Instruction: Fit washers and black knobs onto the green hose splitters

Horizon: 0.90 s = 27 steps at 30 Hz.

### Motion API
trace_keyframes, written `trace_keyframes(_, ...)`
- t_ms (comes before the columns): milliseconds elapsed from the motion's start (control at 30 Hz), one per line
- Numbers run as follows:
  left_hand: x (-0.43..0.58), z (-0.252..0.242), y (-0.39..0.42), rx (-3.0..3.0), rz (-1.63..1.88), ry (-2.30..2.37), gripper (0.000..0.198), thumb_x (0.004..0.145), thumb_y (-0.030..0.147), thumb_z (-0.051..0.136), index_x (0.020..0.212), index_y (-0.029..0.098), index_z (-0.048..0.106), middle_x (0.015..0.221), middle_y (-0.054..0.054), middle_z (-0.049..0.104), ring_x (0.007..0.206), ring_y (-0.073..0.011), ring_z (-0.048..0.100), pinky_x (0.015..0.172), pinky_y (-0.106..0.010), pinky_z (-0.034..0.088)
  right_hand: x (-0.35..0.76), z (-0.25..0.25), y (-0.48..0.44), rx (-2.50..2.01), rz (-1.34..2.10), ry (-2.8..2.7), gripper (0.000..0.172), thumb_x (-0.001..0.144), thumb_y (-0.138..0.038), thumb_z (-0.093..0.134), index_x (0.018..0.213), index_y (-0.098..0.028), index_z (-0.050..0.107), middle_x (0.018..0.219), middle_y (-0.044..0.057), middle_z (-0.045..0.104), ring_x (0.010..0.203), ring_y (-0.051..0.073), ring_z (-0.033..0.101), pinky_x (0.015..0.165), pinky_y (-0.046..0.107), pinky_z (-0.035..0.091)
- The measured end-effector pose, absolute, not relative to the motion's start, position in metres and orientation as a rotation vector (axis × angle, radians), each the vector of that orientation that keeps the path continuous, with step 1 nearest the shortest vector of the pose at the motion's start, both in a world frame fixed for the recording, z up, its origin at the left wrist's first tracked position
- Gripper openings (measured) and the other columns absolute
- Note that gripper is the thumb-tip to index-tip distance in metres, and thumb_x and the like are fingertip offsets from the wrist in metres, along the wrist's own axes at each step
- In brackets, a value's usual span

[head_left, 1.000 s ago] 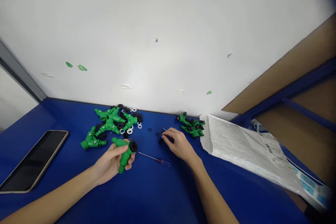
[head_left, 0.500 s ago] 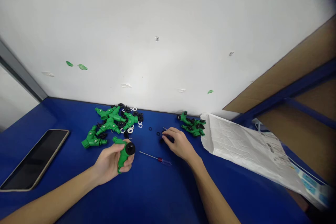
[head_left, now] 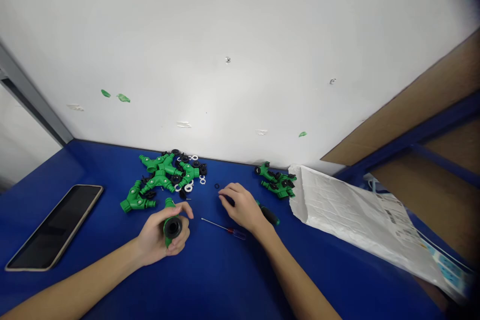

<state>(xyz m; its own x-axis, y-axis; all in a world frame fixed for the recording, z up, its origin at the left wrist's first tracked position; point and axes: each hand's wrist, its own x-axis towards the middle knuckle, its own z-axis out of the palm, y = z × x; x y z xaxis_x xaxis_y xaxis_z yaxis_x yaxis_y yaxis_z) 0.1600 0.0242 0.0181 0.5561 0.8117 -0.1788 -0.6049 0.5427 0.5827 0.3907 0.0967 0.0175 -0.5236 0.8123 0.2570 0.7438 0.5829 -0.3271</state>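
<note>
My left hand is wrapped round a green hose connector, its round black opening facing up toward me. The index finger is lifted off it. My right hand is lowered at the table with thumb and fingers pinched together; anything between the tips is too small to make out. Just beyond those fingertips lies a small black O-ring. A screwdriver with a clear red-and-blue handle lies between the hands. Partly hidden behind my right hand is a black-and-green tool handle.
Several green Y-shaped connectors lie at back left, among black parts and white rings. More green connectors sit by a white plastic mailer bag on the right. A phone rests at the left, and a white wall stands behind.
My right hand has moved left, and the black-and-green handle now shows beside it. One of two small O-rings no longer shows. My left hand has turned the connector and raised its index finger.
</note>
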Motion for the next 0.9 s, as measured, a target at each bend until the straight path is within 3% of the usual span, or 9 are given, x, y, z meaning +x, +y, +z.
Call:
trace_keyframes(200, 0.161, 0.016, 0.023, 0.500, 0.859, 0.490, 0.025, 0.086, 0.037, 0.052, 0.081, 0.015, 0.063, 0.040, 0.001, 0.051, 0.030, -0.0076, 0.034, 0.031, -0.017, 0.029, 0.345, 0.016, 0.121, -1.241, 0.241, -2.538, 0.019, 0.089, -0.018, 0.057, 0.105, -0.018, 0.067, 0.101, 0.010, 0.063, 0.093, 0.023, 0.059, 0.084, 0.036, 0.048)
trace_keyframes(500, 0.162, 0.023, 0.025, 0.522, 0.871, 0.540, 0.025, 0.085, 0.037, 0.052, 0.079, 0.016, 0.062, 0.039, 0.001, 0.050, 0.031, -0.0085, 0.034, 0.031, -0.018, 0.026, 0.348, 0.018, 0.123, -1.115, 0.498, -2.365, 0.013, 0.091, -0.018, 0.056, 0.086, -0.017, 0.068, 0.093, 0.006, 0.065, 0.078, 0.015, 0.061, 0.073, 0.027, 0.050)
trace_keyframes(600, 0.163, 0.023, 0.025, 0.516, 0.870, 0.573, 0.024, 0.086, 0.037, 0.051, 0.078, 0.016, 0.062, 0.040, 0.000, 0.051, 0.031, -0.0087, 0.035, 0.031, -0.019, 0.025, 0.356, 0.024, 0.105, -1.048, 0.744, -2.155, 0.021, 0.092, -0.029, 0.055, 0.082, -0.016, 0.067, 0.085, 0.005, 0.067, 0.069, 0.013, 0.061, 0.062, 0.025, 0.049)
trace_keyframes(733, 0.164, 0.023, 0.024, 0.507, 0.856, 0.641, 0.026, 0.087, 0.038, 0.051, 0.078, 0.016, 0.061, 0.041, 0.000, 0.051, 0.032, -0.0088, 0.036, 0.033, -0.019, 0.025, 0.361, 0.025, 0.084, -0.952, 1.325, -1.578, 0.025, 0.083, -0.040, 0.066, 0.078, -0.016, 0.070, 0.064, 0.002, 0.065, 0.054, 0.012, 0.056, 0.054, 0.025, 0.046)
trace_keyframes(900, 0.167, 0.022, 0.024, 0.491, 0.892, 0.725, 0.025, 0.087, 0.040, 0.053, 0.078, 0.017, 0.059, 0.043, 0.001, 0.050, 0.036, -0.0089, 0.038, 0.036, -0.019, 0.025, 0.353, 0.031, 0.067, -0.904, 1.450, -1.435, 0.028, 0.080, -0.043, 0.068, 0.075, -0.015, 0.071, 0.061, 0.002, 0.065, 0.055, 0.012, 0.057, 0.054, 0.024, 0.047)
